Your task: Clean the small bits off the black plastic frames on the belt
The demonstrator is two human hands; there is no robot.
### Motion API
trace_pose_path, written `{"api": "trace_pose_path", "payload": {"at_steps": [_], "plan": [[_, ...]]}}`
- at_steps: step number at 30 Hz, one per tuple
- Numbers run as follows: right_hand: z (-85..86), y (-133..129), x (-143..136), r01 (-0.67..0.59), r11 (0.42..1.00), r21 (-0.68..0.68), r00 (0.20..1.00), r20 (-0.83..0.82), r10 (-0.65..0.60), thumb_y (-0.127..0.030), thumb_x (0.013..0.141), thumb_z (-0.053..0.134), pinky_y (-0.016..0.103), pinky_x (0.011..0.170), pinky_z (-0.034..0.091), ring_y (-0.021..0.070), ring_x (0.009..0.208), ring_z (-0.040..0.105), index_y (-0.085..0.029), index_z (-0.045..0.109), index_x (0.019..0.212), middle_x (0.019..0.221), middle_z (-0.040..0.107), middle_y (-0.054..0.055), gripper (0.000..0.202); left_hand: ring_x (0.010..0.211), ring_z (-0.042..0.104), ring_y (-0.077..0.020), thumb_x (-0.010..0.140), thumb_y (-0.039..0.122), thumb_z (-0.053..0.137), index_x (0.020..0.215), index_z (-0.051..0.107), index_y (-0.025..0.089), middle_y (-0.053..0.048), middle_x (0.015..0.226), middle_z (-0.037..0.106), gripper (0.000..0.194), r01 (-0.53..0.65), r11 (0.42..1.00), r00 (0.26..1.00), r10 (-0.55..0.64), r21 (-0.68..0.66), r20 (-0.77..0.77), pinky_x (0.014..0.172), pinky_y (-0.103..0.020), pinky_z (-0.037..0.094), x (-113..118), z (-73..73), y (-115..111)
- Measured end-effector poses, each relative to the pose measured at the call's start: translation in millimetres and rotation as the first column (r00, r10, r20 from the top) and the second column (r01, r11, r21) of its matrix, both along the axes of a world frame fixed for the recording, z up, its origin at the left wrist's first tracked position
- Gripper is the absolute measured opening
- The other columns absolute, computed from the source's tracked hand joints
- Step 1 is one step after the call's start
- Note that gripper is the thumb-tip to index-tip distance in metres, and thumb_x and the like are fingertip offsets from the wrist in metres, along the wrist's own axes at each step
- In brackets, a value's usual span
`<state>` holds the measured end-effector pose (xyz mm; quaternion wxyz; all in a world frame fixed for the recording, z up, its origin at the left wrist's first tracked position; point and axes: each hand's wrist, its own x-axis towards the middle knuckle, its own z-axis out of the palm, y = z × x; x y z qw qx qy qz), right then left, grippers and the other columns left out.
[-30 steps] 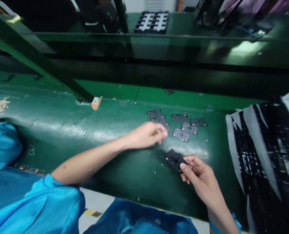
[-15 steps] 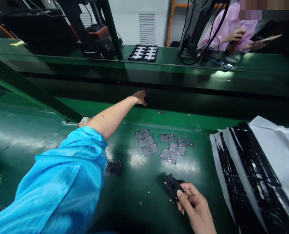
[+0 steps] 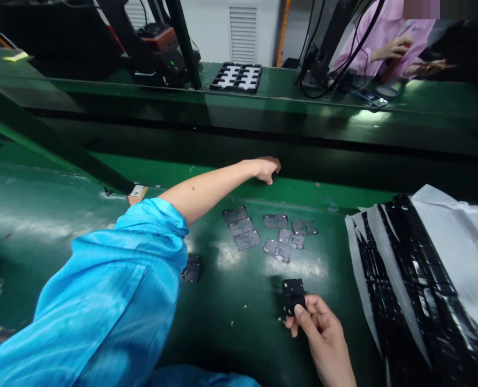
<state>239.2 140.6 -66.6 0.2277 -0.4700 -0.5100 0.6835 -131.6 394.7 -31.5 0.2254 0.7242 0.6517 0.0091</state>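
Black plastic, flat and squarish w/ small holes — that's the small black plate [image 3: 293, 294] my right hand [image 3: 321, 333] has, lower centre of frame, pinched by its near edge between thumb and fingers, plate standing up off the green bench surface [image 3: 81, 215]. Grip is pressed on the piece, no slack I can see.

Left hand [image 3: 268, 167] is way out, arm stretched toward upper centre, fingers curled at the far strip of the bench just under the dark ledge. Something small and dark sits at the fingertips, but I can't tell if it's pinched or just touched — too small.

Key relation: the cluster of grey flat metal plates [image 3: 269, 234] lies between my two hands, above and a bit left of the held plate, below the left hand. Right hand is nearer to it. One more dark plate [image 3: 191, 269] lies by my blue sleeve [image 3: 113, 301], mid-left.

Right edge: stack of black trays w/ white sheets [image 3: 424, 279]. Far upper centre, a black compartment tray [image 3: 236, 77].
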Motion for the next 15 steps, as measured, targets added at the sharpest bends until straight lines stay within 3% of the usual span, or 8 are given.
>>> {"api": "trace_pose_path", "payload": {"at_steps": [4, 8, 10, 12, 15], "plan": [[-2.9, -3, 0, 0.013, 1.000, -0.005, 1.000, -0.004, -0.013, -0.057, 0.093, 0.079, 0.033, 0.072, 0.057, 0.0205, 0.066, 0.068, -0.019, 0.070, 0.090, 0.079, 0.078, 0.009, 0.039, 0.113, 0.067, -0.0290, 0.075, 0.017, 0.082, 0.119, 0.071, 0.014, -0.012, 0.124, 0.074, 0.046, -0.028, 0.999, 1.000, 0.027, 0.038, 0.014, 0.091, -0.033, 0.049, -5, 6.4, -17], [-11.3, -6, 0, 0.054, 0.997, -0.049, 0.998, -0.010, -0.055, -0.059, 0.084, 0.087, 0.037, 0.081, 0.060, 0.0255, 0.078, 0.074, -0.018, 0.074, 0.095, 0.086, 0.080, 0.012, 0.044, 0.106, 0.069, -0.0255, 0.086, 0.018, 0.077, 0.128, 0.064, 0.014, -0.011, 0.119, 0.074, 0.044, -0.039, 0.990, 0.998, 0.031, 0.133, 0.059, 0.085, -0.033, 0.048, 5, 15.4, -65], [-18.6, -7, 0, 0.084, 0.996, -0.043, 0.996, -0.020, -0.085, -0.057, 0.081, 0.090, 0.037, 0.080, 0.061, 0.0258, 0.079, 0.073, -0.019, 0.076, 0.093, 0.084, 0.078, 0.010, 0.043, 0.105, 0.069, -0.0259, 0.088, 0.013, 0.073, 0.121, 0.067, 0.015, -0.011, 0.116, 0.074, 0.034, 0.055, 0.974, 0.996, -0.070, 0.220, 0.063, 0.084, -0.034, 0.047, 19, 16.4, -100], [-27.6, -7, -1, 0.116, 0.993, -0.014, 0.992, -0.036, -0.117, -0.054, 0.078, 0.093, 0.034, 0.074, 0.060, 0.0230, 0.074, 0.069, -0.020, 0.075, 0.087, 0.078, 0.073, 0.007, 0.040, 0.110, 0.069, -0.0270, 0.092, 0.008, 0.065, 0.114, 0.071, 0.016, -0.013, 0.120, 0.073, 0.024, 0.253, 0.922, 0.965, -0.261, 0.292, -0.010, 0.085, -0.036, 0.047, 36, 11.5, -133], [-37.8, -3, -6, 0.091, 0.996, 0.013, 0.992, -0.092, -0.090, -0.052, 0.076, 0.095, 0.030, 0.062, 0.055, 0.0182, 0.063, 0.058, -0.022, 0.074, 0.084, 0.070, 0.064, 0.003, 0.037, 0.111, 0.070, -0.0271, 0.104, 0.009, 0.042, 0.123, 0.071, 0.017, -0.015, 0.123, 0.071, 0.036, 0.397, 0.845, 0.917, -0.347, 0.358, -0.197, 0.086, -0.040, 0.047, 56, -2.1, -168]]}}
